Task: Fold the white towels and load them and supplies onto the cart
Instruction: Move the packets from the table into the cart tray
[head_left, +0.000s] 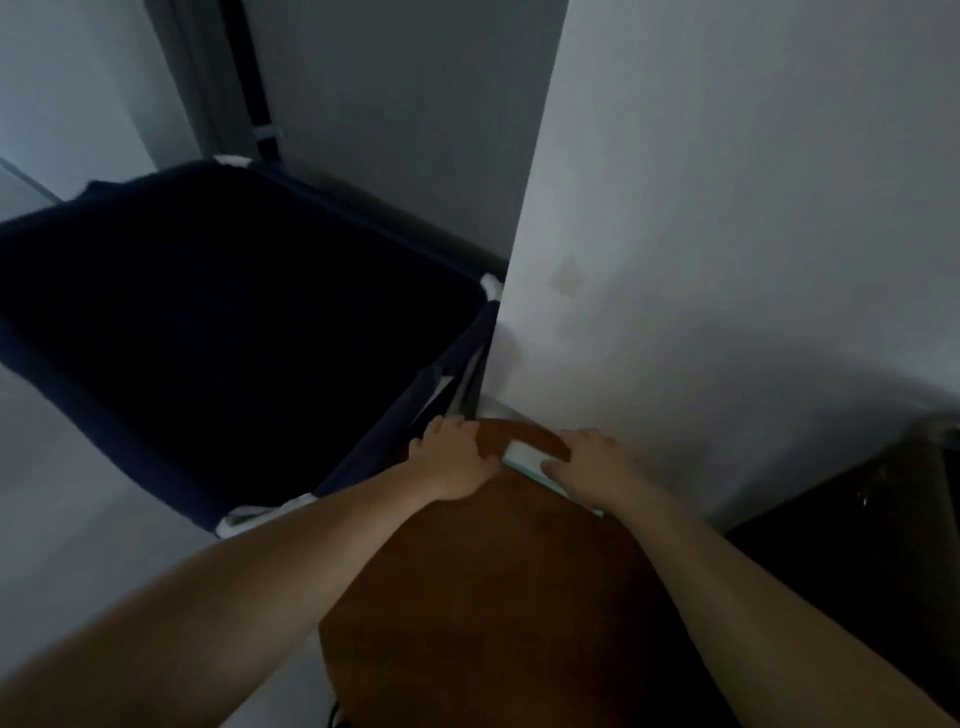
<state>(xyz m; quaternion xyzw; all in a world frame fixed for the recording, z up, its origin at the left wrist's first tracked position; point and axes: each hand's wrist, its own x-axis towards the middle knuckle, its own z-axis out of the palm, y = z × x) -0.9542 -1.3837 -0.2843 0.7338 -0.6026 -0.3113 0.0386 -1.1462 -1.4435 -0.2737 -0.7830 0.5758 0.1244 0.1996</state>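
Left hand (451, 460) flat on brown rounded surface (498, 597), fingers loosely together. Right hand (592, 467) on white teal-edged flat item (527, 457); pinching or just resting, can't tell. Navy fabric cart (130, 426) at 10 o'clock, corner just beside wall edge (524, 291) at 12. Open floor (78, 519) at 8.

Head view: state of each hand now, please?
Left hand: open, resting on the brown rounded cloth surface.
Right hand: on the flat white teal-edged item; grip cannot be told.
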